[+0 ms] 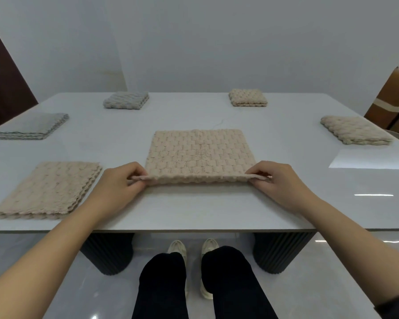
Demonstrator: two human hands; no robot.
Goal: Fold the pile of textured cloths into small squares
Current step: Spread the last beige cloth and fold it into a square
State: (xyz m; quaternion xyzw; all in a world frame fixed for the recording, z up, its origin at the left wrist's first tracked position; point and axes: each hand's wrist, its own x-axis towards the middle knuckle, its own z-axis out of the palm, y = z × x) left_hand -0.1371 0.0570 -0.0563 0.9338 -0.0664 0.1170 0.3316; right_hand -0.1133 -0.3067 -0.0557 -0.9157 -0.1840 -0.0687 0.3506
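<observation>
Two hands (119,180) (278,180) pinch beige cloth (200,153) near corners on table (286,203).

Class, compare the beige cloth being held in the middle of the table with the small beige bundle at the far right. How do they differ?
The held cloth is spread wide and thin; the far bundle is a small, thick square. The held cloth is pinched at its near corners by the left hand and right hand; the far bundle lies untouched. Both are beige, with the same bumpy texture.

place: home dining rm | cues: big white table (286,203); brown chair (387,97); plain wall (194,42); glossy floor (332,284)
</observation>
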